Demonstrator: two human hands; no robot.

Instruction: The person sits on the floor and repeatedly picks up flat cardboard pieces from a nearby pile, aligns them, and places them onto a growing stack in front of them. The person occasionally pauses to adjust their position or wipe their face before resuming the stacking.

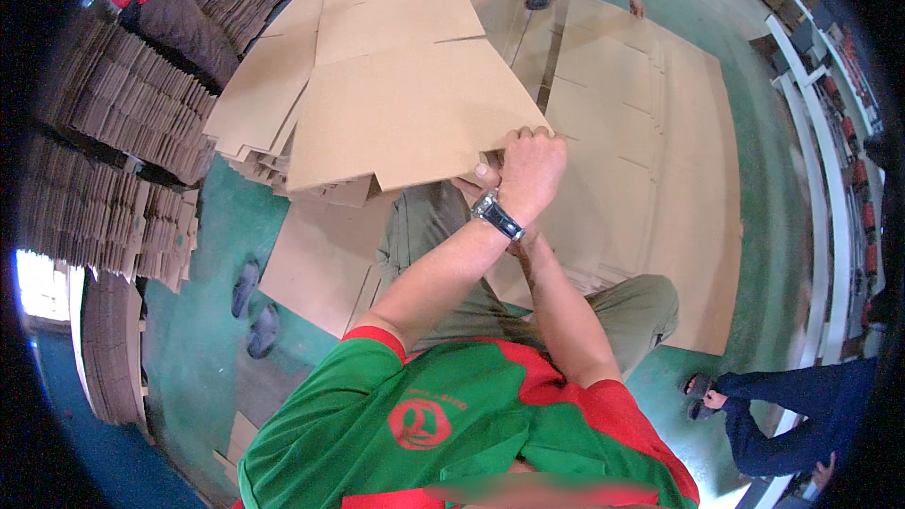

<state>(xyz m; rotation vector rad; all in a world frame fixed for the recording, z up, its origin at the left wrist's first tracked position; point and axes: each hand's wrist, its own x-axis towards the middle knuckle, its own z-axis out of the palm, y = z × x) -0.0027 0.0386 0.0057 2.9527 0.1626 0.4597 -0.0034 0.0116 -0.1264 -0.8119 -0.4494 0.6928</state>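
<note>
A large tan cardboard sheet (405, 104) with slots and notched flaps slants up in front of me, its near edge close to my knees. My left hand (534, 170), with a black-strapped watch at the wrist, is closed on the sheet's near right corner. My forearms cross. Partly hidden behind the left wrist, my right hand (479, 179) pinches the near edge beside a notch; thumb and some fingers show. Under and left of this sheet lie more cut cardboard sheets (264, 94) in a pile.
Flat cardboard sheets (698, 179) cover the green floor to the right. Tall cardboard stacks (123, 85) stand at the left, near a pair of dark slippers (247, 287). A white metal rack (815, 179) lines the right. Other people's legs (801, 405) and a hand (636, 8) are nearby.
</note>
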